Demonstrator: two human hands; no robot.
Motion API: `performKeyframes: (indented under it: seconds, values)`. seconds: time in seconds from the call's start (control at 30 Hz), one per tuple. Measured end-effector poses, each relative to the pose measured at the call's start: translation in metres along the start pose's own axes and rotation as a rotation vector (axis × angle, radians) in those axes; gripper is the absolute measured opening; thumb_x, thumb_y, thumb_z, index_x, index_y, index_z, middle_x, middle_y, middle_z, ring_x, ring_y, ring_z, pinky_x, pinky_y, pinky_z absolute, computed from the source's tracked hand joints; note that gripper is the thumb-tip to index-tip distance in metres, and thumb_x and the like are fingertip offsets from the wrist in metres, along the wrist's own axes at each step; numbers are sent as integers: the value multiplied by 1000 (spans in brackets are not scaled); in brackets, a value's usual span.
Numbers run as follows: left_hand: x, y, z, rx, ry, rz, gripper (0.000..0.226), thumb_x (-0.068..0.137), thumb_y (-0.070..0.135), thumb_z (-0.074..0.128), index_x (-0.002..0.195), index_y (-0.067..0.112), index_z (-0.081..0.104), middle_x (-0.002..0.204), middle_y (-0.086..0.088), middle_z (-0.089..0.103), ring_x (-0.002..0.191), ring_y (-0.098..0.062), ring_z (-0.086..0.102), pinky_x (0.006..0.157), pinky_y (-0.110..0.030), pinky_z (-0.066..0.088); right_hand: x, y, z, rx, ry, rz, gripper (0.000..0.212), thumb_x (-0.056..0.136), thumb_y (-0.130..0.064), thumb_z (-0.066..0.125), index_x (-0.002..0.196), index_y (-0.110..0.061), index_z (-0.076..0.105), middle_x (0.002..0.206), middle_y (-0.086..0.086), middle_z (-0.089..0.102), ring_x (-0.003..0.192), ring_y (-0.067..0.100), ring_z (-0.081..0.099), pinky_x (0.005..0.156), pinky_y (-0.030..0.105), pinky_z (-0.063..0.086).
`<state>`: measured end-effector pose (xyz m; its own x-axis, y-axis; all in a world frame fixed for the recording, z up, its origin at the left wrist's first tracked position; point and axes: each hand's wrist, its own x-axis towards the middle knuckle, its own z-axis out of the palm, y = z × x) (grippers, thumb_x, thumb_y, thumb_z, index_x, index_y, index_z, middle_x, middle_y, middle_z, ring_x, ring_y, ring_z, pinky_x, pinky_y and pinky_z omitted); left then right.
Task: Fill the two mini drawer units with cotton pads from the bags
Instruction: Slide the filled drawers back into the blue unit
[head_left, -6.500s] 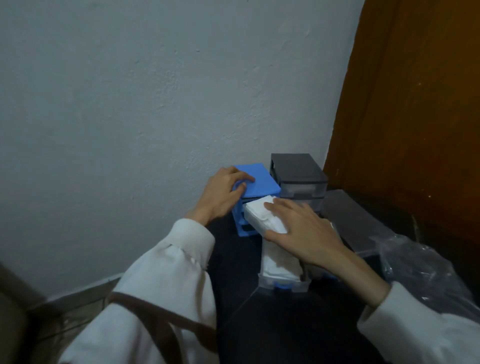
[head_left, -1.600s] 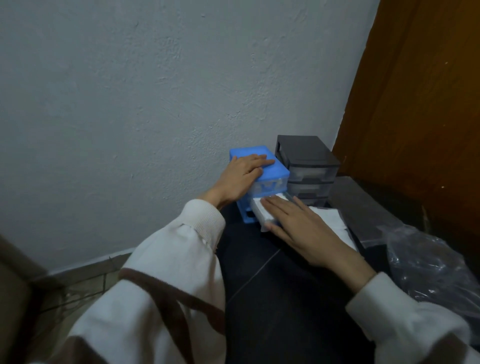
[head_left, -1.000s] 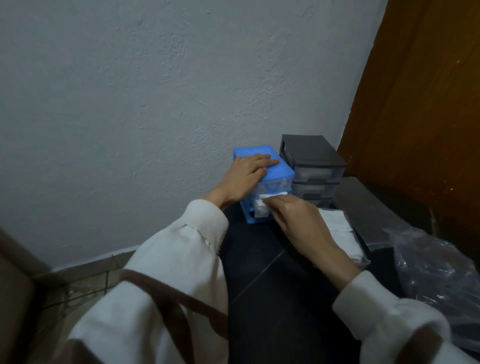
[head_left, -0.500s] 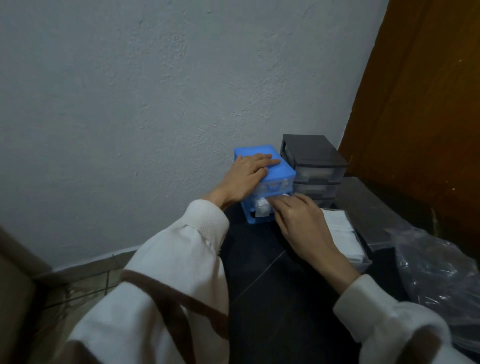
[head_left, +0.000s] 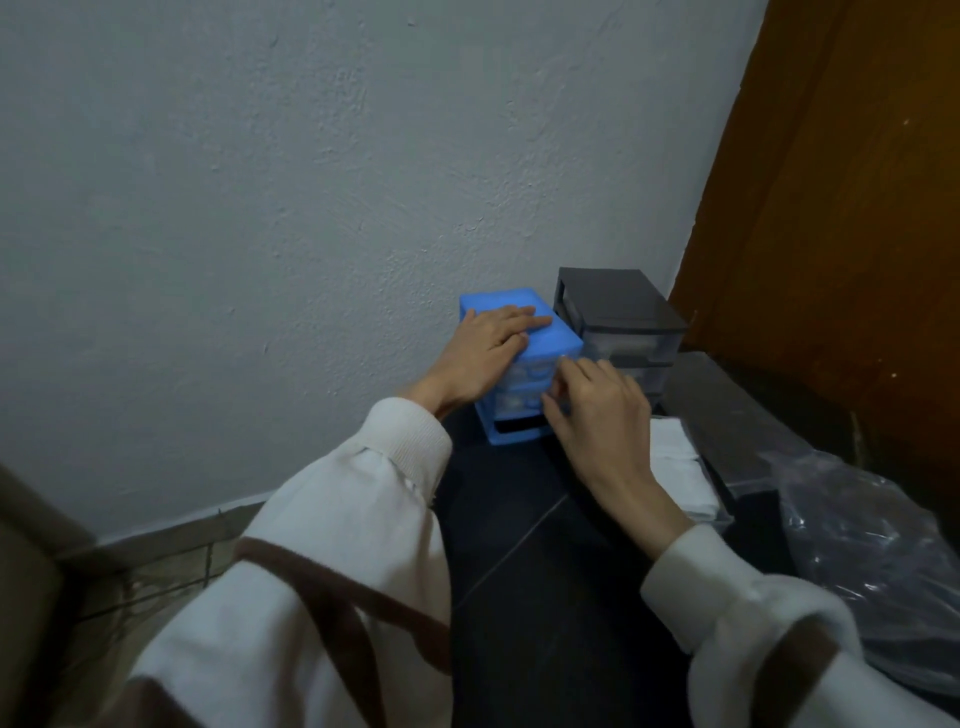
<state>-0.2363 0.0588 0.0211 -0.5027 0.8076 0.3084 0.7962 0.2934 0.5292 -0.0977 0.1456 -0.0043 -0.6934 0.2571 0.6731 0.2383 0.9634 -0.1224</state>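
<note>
A pale plastered wall (head_left: 311, 182) fills most of what I see, with a brown wooden door (head_left: 841, 234) at the right. On the dark tiled floor (head_left: 519, 519) a crinkled clear bag (head_left: 872, 540) lies by a drawer of white cotton pads (head_left: 675, 467). The black drawer unit (head_left: 618, 317) sits beside the blue drawer unit (head_left: 519, 374). The left hand (head_left: 483, 348) rests flat on the blue top, fingers together; the right hand (head_left: 597, 410) presses fingertips against its drawer fronts

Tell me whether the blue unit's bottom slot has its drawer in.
Out. The blue drawer unit shows a dark empty gap at its bottom slot, below two closed clear drawers.
</note>
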Motion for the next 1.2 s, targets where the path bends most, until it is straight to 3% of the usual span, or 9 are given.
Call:
performKeyframes:
  seconds: [0.07,0.17,0.3,0.43,0.53,0.67,0.8,1.2]
  values:
    - [0,0,0,14,-3,12,54,89,32,26,136,18,47,147,-4,41,138,-20,30,115,-48,12,-6,5,-8,-36,-111,88,22,78,-16,69,97,-12,59,95,5,60,90,24,57,73,36,44]
    - [-1,1,1,33,24,11,59,84,34,23,136,18,48,146,-4,41,138,-21,31,114,-48,14,-19,17,-20,-222,-416,324,48,86,-38,59,126,-17,44,132,9,42,122,27,39,98,44,36]
    - [-2,3,4,110,46,28,60,85,35,21,137,20,47,147,-3,40,138,-19,32,113,-47,17,-38,30,-28,-172,-645,495,77,82,-51,62,142,-24,23,147,12,20,134,33,24,107,52,30]
    - [-4,4,4,109,65,21,58,87,36,21,136,22,47,147,-1,41,137,-18,33,113,-47,17,-42,31,-34,13,-603,381,76,81,-40,66,143,-27,23,146,5,24,132,25,28,103,42,36]
    - [-6,6,3,118,59,10,50,93,33,24,137,22,46,148,0,39,138,-18,31,114,-45,14,-41,26,-37,71,-633,267,77,80,-49,63,144,-30,23,150,1,22,134,24,25,106,41,33]
    - [-7,7,3,111,61,8,56,88,37,21,137,24,46,147,0,40,137,-17,32,114,-45,13,-44,21,-38,70,-693,264,74,83,-55,55,145,-36,20,152,0,19,130,26,34,103,43,34]
    - [-6,6,5,113,74,7,38,102,23,32,137,24,45,148,0,39,138,-17,31,114,-44,12,-44,10,-34,66,-693,258,67,87,-58,46,145,-40,19,154,-3,10,132,27,30,106,45,29]
    - [-9,11,4,114,72,6,39,102,22,30,138,23,45,148,0,38,137,-18,30,114,-44,13,-44,-16,-23,8,-649,321,60,90,-56,39,144,-35,23,149,2,17,127,28,30,103,44,26]
